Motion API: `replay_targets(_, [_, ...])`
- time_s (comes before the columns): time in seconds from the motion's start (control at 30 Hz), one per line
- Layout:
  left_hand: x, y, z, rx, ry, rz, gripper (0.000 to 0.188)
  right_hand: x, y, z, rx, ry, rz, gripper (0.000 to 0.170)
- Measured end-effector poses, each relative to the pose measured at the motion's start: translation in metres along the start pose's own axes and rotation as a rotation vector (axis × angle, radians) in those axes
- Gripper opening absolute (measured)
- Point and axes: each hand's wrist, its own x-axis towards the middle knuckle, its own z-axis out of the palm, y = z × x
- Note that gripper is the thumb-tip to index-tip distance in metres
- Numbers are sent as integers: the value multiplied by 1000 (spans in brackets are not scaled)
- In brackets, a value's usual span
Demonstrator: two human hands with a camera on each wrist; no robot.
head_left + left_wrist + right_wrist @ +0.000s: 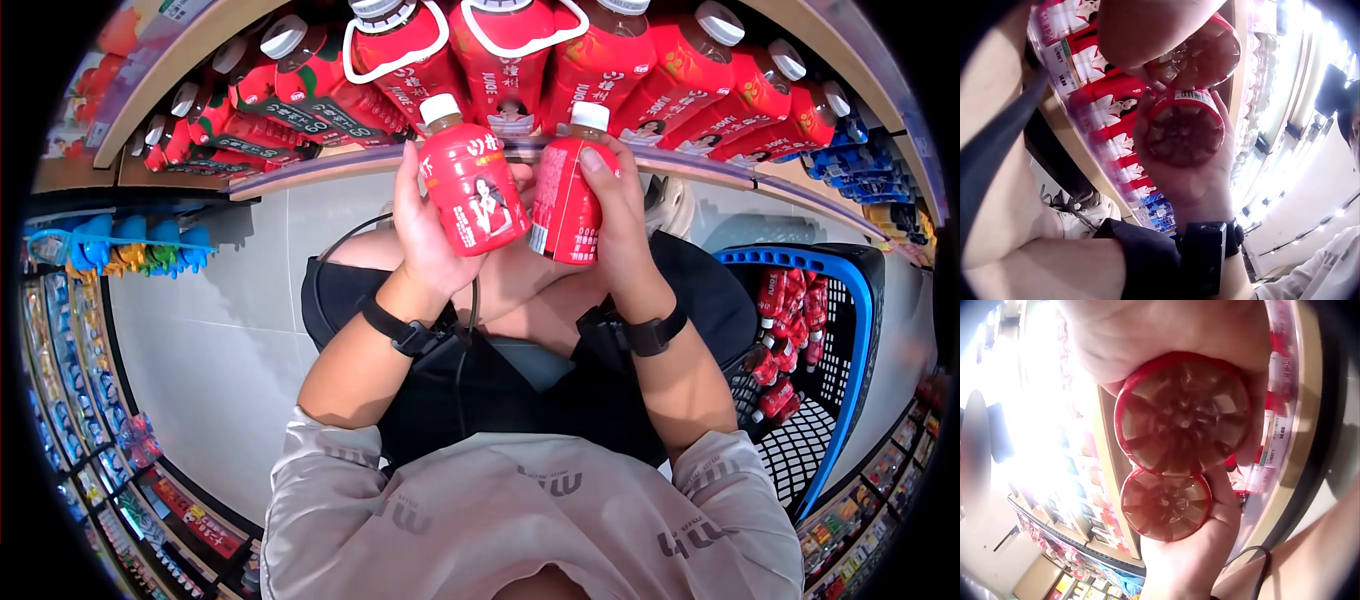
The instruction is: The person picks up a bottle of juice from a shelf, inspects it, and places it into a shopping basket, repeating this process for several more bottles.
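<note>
Note, left to right, the left hand (pixel 425 237), grip clamped around the left bottle (pixel 482 195), portrait label facing up; just beside, the right bottle (pixel 566 207), clamped under the thumb of the right hand (pixel 622 225), both before the shelf (pixel 300 172); farther right, the basket (pixel 861 330). Probably best: hold each firmly and evenly, thumbs off the print, without knocking bottle against bottle.
</note>
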Motion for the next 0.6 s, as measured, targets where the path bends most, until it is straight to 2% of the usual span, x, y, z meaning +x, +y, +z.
replay_targets(0.03, [0, -1, 1, -2, 2, -2, 76, 1, 0, -2, -25, -2, -27, 65])
replay_targets(0.23, [6, -3, -4, 51, 288, -103, 62, -1, -4, -2, -98, -12, -57, 64])
replay_targets(0.37, [5, -3, -7, 57, 292, -94, 61, 2, 3, -5, -86, -22, -43, 63])
replay_targets(0.43, [6, -4, -4, 60, 213, -31, 53, 1, -1, -3, -68, -13, -44, 63])
replay_targets(0.6, [5, -5, 2, 67, 261, -11, 53, -3, -8, 7, -45, -25, -94, 67])
